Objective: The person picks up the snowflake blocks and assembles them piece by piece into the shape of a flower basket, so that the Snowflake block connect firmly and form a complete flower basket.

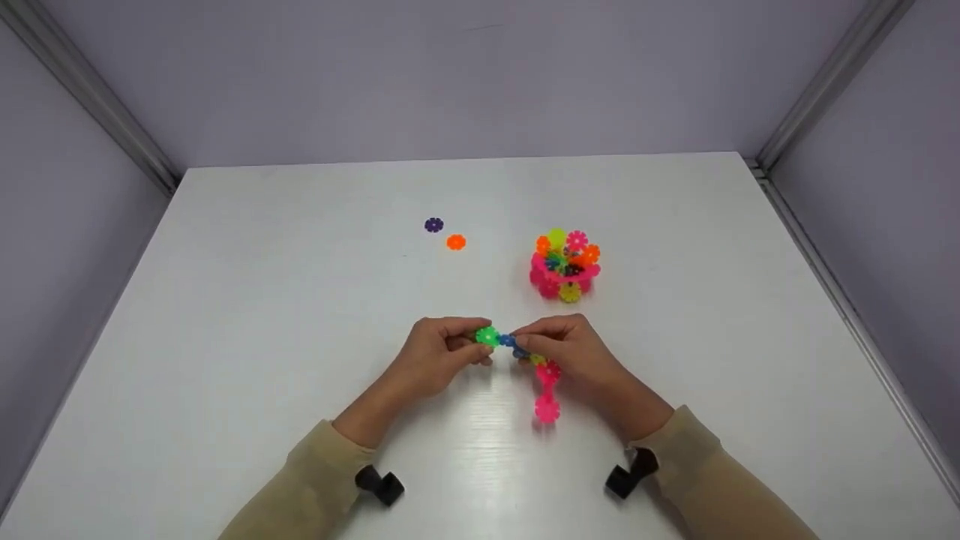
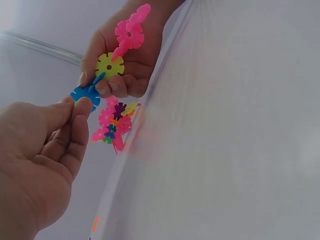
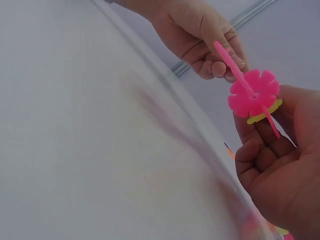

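Note:
Between thumb and fingers, my left hand (image 1: 439,356) pinches a green notched flower disc (image 1: 487,336). It meets a blue disc (image 2: 85,98) at the end of a chain of interlocking discs. My right hand (image 1: 577,352) grips that chain near its blue part. Beyond those fingers come a yellow disc (image 2: 109,64) and several pink discs (image 3: 254,93), the last pink one (image 1: 547,409) pointing toward the person. In the right wrist view the pink discs hide the blue and green end. Both hands are close together above the white table.
A pink basket-like build (image 1: 547,288) of the same discs, with colourful discs sticking up, stands behind the right hand. A purple disc (image 1: 433,225) and an orange disc (image 1: 456,242) lie loose farther back on the white table (image 1: 300,262). Pale walls surround it.

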Tool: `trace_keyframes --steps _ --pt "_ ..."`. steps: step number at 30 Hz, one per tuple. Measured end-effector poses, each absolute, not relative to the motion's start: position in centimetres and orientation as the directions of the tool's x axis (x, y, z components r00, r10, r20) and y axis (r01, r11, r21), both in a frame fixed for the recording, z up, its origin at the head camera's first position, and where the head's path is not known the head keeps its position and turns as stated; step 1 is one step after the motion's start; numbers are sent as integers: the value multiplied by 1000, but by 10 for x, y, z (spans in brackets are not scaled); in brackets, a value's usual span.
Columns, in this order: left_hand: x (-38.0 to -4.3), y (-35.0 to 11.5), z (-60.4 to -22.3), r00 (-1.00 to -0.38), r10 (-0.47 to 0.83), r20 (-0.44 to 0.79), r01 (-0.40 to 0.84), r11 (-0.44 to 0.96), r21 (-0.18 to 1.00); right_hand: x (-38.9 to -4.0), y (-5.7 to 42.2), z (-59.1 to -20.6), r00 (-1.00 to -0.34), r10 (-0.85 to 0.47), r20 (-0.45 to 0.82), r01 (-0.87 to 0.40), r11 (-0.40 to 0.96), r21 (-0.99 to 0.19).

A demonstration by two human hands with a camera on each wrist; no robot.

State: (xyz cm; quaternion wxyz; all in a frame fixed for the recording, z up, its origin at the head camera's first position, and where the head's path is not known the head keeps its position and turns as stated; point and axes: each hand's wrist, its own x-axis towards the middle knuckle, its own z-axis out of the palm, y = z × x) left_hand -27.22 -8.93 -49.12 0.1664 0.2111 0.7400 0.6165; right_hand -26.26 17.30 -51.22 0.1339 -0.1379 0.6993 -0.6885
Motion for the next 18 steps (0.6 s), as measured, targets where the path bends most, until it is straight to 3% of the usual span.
trace_keyframes --steps 18 --pt "-273 -89 -494 -838 544 47 117 95 989 -263 173 -510 -917 -400 8 -11 4 -1000"
